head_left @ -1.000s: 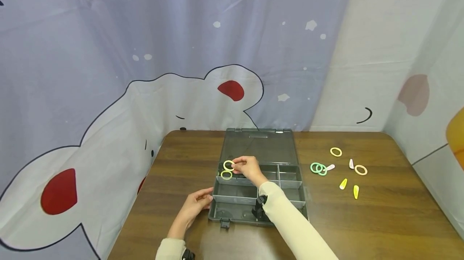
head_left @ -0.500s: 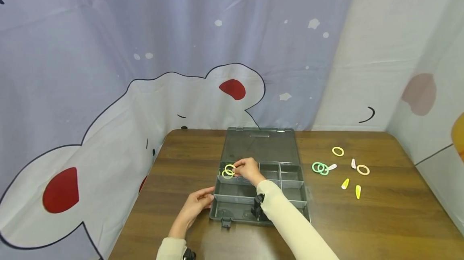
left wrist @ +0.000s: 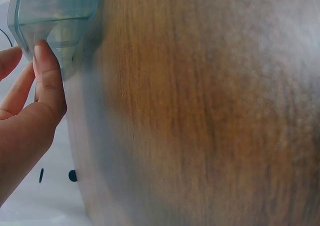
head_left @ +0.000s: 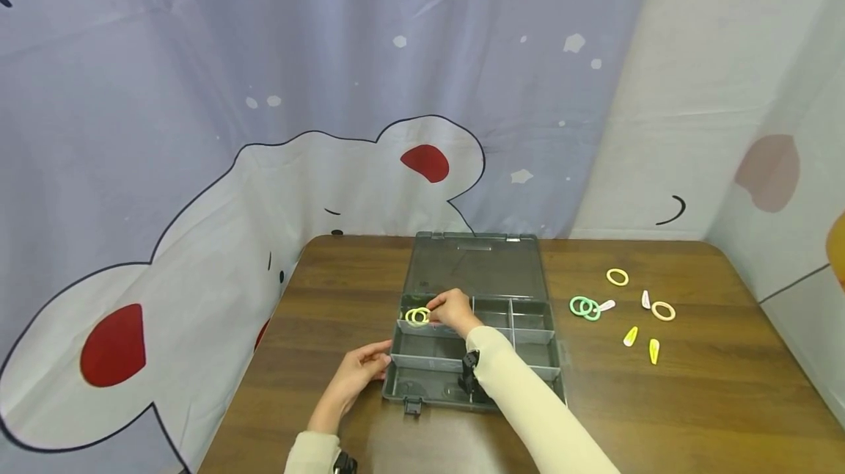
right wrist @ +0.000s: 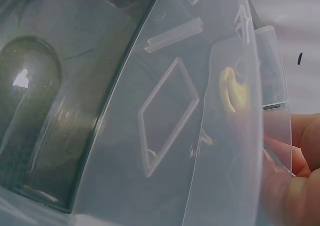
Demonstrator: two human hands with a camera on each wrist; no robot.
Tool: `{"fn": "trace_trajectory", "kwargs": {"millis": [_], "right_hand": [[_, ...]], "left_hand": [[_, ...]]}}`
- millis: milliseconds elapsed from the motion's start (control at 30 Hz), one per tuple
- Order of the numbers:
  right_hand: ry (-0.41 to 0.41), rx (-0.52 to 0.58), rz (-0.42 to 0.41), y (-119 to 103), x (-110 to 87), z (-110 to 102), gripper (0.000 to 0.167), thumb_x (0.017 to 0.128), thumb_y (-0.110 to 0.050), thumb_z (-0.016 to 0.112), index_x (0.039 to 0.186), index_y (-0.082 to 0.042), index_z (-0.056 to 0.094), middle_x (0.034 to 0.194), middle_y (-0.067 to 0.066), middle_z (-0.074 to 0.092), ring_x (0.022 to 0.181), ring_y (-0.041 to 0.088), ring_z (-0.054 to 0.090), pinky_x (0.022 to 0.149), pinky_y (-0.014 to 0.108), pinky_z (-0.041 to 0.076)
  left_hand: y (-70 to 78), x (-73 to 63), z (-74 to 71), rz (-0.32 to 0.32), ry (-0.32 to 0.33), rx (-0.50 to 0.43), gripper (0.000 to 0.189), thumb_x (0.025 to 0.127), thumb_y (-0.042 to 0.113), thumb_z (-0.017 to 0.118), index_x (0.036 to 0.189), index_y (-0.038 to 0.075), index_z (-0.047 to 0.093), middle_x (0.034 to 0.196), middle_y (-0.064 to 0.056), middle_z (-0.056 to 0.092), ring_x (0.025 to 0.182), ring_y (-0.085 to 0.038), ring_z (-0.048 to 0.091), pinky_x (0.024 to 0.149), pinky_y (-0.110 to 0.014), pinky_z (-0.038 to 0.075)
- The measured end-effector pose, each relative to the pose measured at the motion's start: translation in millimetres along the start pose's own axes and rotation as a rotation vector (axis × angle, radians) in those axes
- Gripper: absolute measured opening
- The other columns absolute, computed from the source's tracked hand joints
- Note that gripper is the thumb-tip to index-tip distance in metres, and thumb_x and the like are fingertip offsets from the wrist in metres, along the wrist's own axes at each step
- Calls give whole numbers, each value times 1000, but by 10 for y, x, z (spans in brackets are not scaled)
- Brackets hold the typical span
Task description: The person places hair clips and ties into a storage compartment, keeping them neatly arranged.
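A grey translucent compartment box [head_left: 432,364] lies with its lid folded back. My right hand [head_left: 454,310] reaches into its back left compartment and pinches the right edge of a yellow hair tie [head_left: 428,318]. A second yellow hair tie [head_left: 407,316] overlaps it there. Through the cloudy dividers, the right wrist view shows yellow hair-tie loops [right wrist: 234,90] beside the fingers [right wrist: 282,131]. My left hand [head_left: 356,375] rests against the box's left side, thumb and fingertips touching its wall, as the left wrist view also shows.
To the right on the wooden table [head_left: 614,408] lie two green hair ties [head_left: 584,307], a yellow hair tie [head_left: 617,277], a beige hair tie [head_left: 663,311], pale hair clips [head_left: 645,299] and yellow hair clips [head_left: 653,351]. A printed curtain [head_left: 330,56] hangs behind the table.
My right hand has lowered the yellow hair tie into the back left compartment, bringing it level with the other one. My left hand stays at the box's side.
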State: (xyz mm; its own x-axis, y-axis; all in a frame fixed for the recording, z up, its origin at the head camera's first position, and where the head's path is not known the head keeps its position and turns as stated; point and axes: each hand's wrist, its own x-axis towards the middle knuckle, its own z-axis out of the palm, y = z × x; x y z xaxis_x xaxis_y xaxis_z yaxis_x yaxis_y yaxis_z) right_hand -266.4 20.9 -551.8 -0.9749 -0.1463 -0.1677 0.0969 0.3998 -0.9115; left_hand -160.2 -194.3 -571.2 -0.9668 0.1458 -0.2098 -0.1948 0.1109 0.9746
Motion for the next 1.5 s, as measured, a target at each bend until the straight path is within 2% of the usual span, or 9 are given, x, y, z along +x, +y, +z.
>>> {"fn": "trace_trajectory", "kwargs": {"millis": [200,433,533,667,800,900,1133,1367,1500], "right_hand": [[9,-30,-13,-31,-37,-34,19,73,8,76,92,9,73,80,16,72,61,16,69,57,22,57],[34,-151,-38,-64,-70,-85,16,71,2,79,87,4,75,73,12,72,60,16,68,57,20,54],[14,-136,-9,-115,-86,-119,17,73,1,77,90,4,75,72,11,72,61,19,69,58,21,55],[-43,-79,8,-207,-85,-194,20,78,-2,75,98,3,74,80,10,73,66,17,69,64,29,58],[-103,-13,-59,-275,-76,-309,24,84,-3,72,106,5,70,90,12,73,78,20,70,73,35,58],[-100,8,-128,-334,-71,-433,23,85,-3,71,106,5,70,93,14,72,83,23,70,76,34,58],[15,7,-249,-331,4,-847,21,84,-2,72,104,5,71,93,16,73,83,28,71,71,31,58],[72,12,-251,-232,30,-1347,27,88,-6,70,111,7,67,102,22,70,87,29,70,81,44,56],[138,-11,-247,-105,55,-1675,30,88,-9,70,113,7,66,104,22,69,87,24,70,79,32,57]], "left_hand": [[10,-4,15,6,-5,8,41,93,3,60,130,-11,52,90,-7,61,80,-12,56,74,-27,55],[45,-25,21,-1,-5,-8,41,94,2,59,130,-13,50,92,-11,62,79,-13,56,73,-27,55],[25,-14,10,5,-2,-3,42,93,4,61,131,-13,51,91,-8,62,78,-11,57,73,-26,56],[36,-10,11,13,10,7,41,93,3,61,130,-11,52,90,-7,62,77,-11,57,72,-26,56],[31,-14,21,8,13,8,40,92,2,61,129,-12,52,89,-8,62,77,-12,57,71,-26,55],[21,-17,23,2,10,3,40,92,2,60,129,-12,52,89,-8,61,78,-12,58,72,-25,55],[11,-20,27,-6,20,-20,41,92,2,61,129,-12,52,89,-8,61,78,-13,58,72,-26,55],[-3,-23,36,-8,24,-28,42,91,2,62,130,-11,52,88,-7,61,78,-13,57,72,-26,55],[-10,-24,48,12,6,-30,43,92,4,62,130,-13,51,88,-6,61,78,-12,57,72,-26,56]]}}
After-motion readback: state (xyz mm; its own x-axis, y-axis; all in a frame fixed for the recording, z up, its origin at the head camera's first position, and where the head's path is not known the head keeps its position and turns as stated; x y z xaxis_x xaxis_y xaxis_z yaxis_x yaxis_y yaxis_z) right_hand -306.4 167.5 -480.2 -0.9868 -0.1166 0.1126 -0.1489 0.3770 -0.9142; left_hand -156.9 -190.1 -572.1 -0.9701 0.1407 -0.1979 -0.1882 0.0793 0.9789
